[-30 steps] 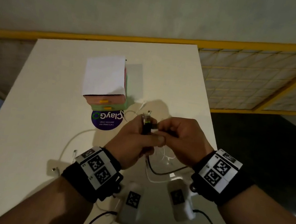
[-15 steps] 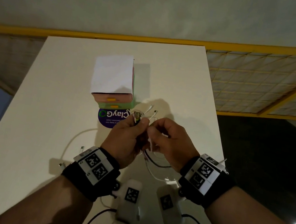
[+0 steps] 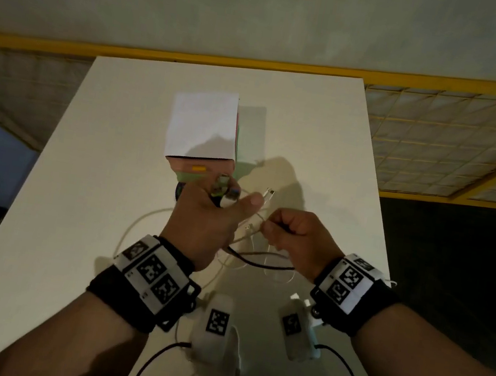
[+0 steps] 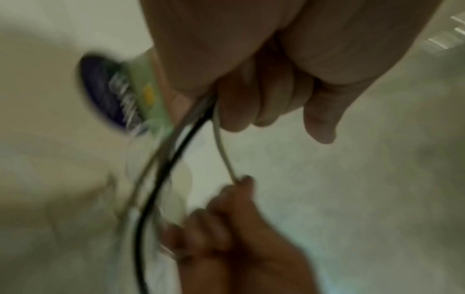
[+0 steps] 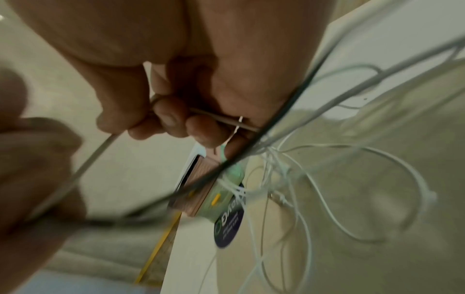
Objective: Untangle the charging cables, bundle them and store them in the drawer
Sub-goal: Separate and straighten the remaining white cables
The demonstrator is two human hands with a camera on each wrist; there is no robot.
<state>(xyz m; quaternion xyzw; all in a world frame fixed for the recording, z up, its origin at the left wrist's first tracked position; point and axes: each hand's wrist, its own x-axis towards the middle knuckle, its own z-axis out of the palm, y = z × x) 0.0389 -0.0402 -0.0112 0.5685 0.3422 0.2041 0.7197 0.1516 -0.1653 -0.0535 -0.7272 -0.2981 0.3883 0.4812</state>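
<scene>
We see a white table filling the middle of the head view, and near its centre a small drawer unit with a white top, its pink and green fronts facing us, the drawers closed. A round purple sticker lies on the table just at the unit's foot. Below it, at mid-frame, our left hand is clenched around a gathered bunch of charging cables, plug ends poking up above the knuckles in front of the drawer fronts. To its right, our right hand pinches one white strand between thumb and fingers, pulled taut across to the left hand. A black cable droops between the two hands, and thin white loops trail loose on the table beneath them.
</scene>
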